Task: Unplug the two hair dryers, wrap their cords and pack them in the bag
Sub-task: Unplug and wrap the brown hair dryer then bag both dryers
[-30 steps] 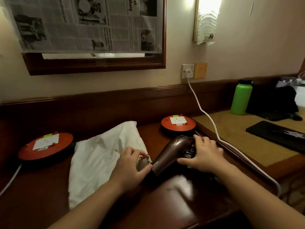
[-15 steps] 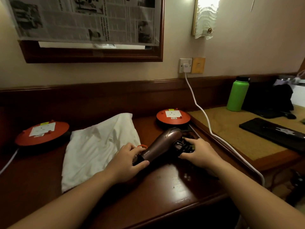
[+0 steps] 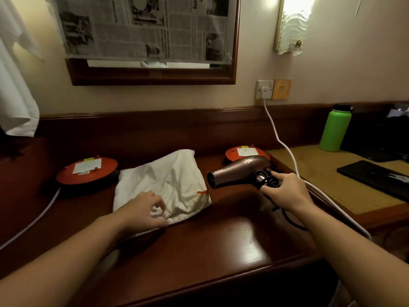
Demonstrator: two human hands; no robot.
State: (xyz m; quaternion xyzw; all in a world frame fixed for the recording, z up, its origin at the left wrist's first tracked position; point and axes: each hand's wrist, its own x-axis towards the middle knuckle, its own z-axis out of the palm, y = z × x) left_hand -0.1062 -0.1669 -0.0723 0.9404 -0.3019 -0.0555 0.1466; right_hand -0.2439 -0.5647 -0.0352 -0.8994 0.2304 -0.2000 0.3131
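A bronze-brown hair dryer (image 3: 238,172) is held just above the dark wooden desk, nozzle pointing left toward the bag. My right hand (image 3: 284,191) grips its handle, where the black cord (image 3: 264,181) is wound in loops; a loose length of cord trails under my wrist. A white cloth drawstring bag (image 3: 163,185) lies flat at the desk's middle, its opening with an orange drawstring tip facing right. My left hand (image 3: 146,209) rests on the bag's near edge, fingers pinching the hem. A second hair dryer is not visible.
Two round orange socket units sit on the desk, one at the left (image 3: 87,170) and one behind the dryer (image 3: 243,152). A white cable (image 3: 285,147) runs from the wall socket (image 3: 264,89) down the right. A green bottle (image 3: 335,128) and black items stand at right.
My left hand has let go of the dryer's nozzle and moved left onto the bag's edge. My right hand has lifted the dryer and carried it to the right, clear of the bag.
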